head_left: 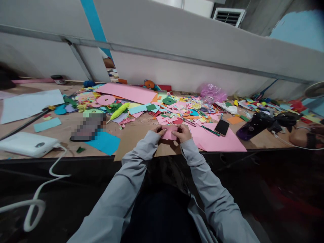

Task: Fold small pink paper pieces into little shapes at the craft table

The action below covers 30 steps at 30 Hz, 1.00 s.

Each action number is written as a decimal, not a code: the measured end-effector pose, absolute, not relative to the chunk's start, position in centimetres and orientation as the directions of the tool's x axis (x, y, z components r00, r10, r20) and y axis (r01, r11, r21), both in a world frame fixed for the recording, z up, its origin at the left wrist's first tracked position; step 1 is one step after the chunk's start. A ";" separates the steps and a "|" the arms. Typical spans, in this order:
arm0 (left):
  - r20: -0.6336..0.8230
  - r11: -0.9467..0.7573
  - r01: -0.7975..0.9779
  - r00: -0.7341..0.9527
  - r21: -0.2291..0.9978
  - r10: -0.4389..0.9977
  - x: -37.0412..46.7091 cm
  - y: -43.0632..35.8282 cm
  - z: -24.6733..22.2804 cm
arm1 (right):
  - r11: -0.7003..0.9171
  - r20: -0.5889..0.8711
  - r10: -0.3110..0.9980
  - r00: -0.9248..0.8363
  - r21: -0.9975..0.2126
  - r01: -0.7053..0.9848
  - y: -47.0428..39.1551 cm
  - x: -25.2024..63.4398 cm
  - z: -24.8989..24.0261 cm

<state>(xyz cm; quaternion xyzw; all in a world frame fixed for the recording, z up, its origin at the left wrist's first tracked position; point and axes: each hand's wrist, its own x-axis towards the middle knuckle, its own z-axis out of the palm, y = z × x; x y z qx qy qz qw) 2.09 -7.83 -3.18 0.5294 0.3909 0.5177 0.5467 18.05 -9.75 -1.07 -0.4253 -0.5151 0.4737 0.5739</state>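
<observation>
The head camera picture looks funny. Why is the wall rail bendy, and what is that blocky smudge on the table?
In the head view, the wide lens bows the wall rail and stretches the edges. The blocky patch is pixelated on purpose, hiding what lies there. Below the table edge it is dark. Both hands, left hand and right hand, holding the pink paper, look sharp.

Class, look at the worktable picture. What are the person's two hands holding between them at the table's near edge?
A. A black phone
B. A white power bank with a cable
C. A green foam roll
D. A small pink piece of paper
D. Both the left hand and the right hand pinch a small pink piece of paper between them; the black phone lies apart on a large pink sheet.
</observation>
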 end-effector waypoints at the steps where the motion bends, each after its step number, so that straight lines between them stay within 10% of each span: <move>1: 0.128 -0.107 -0.137 0.155 0.985 0.980 2.0 -7.9 -3.1 | 0.193 0.193 0.981 0.004 -0.976 -0.104 -9.8 18.0 -1.0; 16: 0.210 -0.222 0.105 0.112 0.969 0.971 2.3 -8.3 -2.8 | 0.266 0.266 0.964 -0.027 -0.964 -0.016 -9.9 17.9 -0.7; 23: -0.152 0.160 -0.178 0.059 0.971 0.987 2.4 -9.0 -2.0 | 0.243 0.243 0.970 0.004 -0.965 -0.096 -9.7 17.9 -1.1; 30: 0.018 0.013 -0.165 0.181 0.986 0.983 2.2 -8.4 -2.1 | 0.247 0.249 0.969 0.001 -0.963 -0.105 -9.9 17.9 -0.8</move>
